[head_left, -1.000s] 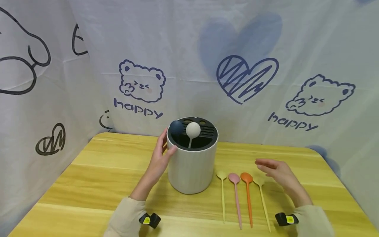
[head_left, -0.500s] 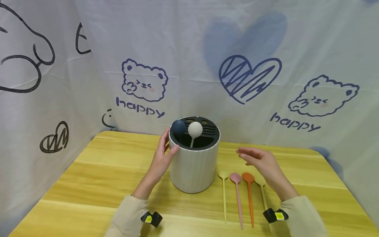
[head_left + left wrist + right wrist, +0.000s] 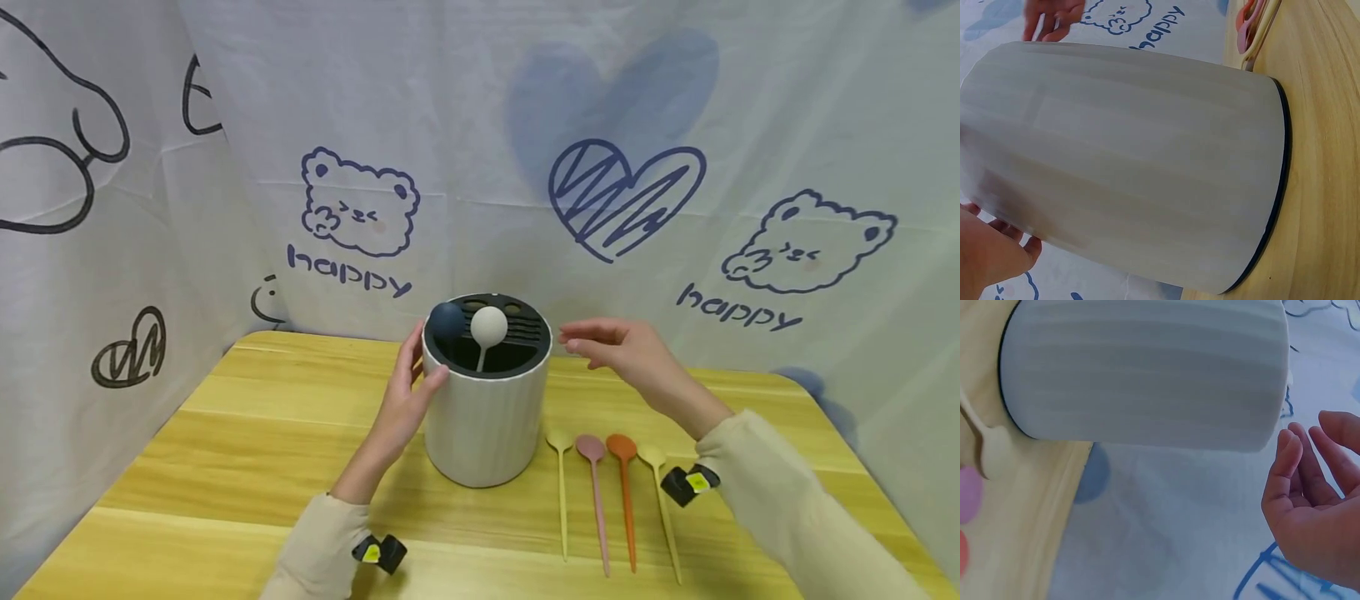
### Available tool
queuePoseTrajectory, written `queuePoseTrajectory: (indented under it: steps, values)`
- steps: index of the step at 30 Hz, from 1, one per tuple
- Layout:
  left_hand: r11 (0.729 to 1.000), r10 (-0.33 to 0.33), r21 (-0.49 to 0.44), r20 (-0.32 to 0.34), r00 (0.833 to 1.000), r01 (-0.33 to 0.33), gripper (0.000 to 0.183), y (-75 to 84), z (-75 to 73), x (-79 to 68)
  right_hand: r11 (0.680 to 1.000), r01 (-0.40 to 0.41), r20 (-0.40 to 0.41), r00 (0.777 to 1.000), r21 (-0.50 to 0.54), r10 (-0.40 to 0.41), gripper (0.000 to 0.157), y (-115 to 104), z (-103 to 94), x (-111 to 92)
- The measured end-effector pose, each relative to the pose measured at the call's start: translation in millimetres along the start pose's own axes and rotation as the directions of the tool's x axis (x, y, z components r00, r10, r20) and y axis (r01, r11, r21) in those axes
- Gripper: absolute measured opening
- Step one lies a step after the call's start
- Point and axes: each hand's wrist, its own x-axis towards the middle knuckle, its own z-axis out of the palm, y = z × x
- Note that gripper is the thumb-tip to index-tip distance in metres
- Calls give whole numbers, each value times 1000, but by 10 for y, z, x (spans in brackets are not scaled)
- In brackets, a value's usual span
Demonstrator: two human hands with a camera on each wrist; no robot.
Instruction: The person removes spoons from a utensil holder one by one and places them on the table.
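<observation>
A white ribbed utensil holder [image 3: 483,433] with a black slotted top stands upright on the table. My left hand [image 3: 401,412] holds it by its upper left side, thumb at the front and fingers curving behind; in the left wrist view the left hand [image 3: 994,256] lies along the wall. Out of the top rise a navy spoon [image 3: 447,321] and a white spoon [image 3: 489,326], their round heads up. My right hand [image 3: 633,358] hovers at the right rim, fingers loosely bent and holding nothing. The right wrist view shows this hand [image 3: 1310,500] just beyond the holder's upper end.
Right of the holder, a pale yellow spoon [image 3: 561,492], a pink spoon [image 3: 597,500], an orange spoon [image 3: 626,500] and another yellow spoon [image 3: 663,508] lie side by side on the wooden table [image 3: 247,450]. A printed white cloth [image 3: 480,108] hangs behind.
My right hand has moved left and up, from above the rightmost spoon to beside the holder's rim. The left hand keeps its place on the holder.
</observation>
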Motion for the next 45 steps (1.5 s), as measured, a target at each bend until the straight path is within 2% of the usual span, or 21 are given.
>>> queuePoseTrajectory:
  steps: [5,11,20,37,45]
  values:
    - [1000,-10,4,3,1000,10,73,2,-3,3,999,13,55,998,-31,-11,37,-231,7,176]
    - [1000,-14,-1,5,1000,14,72,-4,-8,-1,999,-23,87,996,-23,25,37,-429,19,394]
    - [999,-30,-13,0,1000,30,73,-18,-18,-13,995,-104,148,984,3,102,39,-508,100,556]
    - [1000,-19,-20,7,1000,20,71,-3,-5,-8,989,-143,71,987,-21,144,37,-518,426,566]
    - [999,-10,-31,5,1000,10,72,-2,-1,0,996,-82,36,996,-28,83,34,-535,516,575]
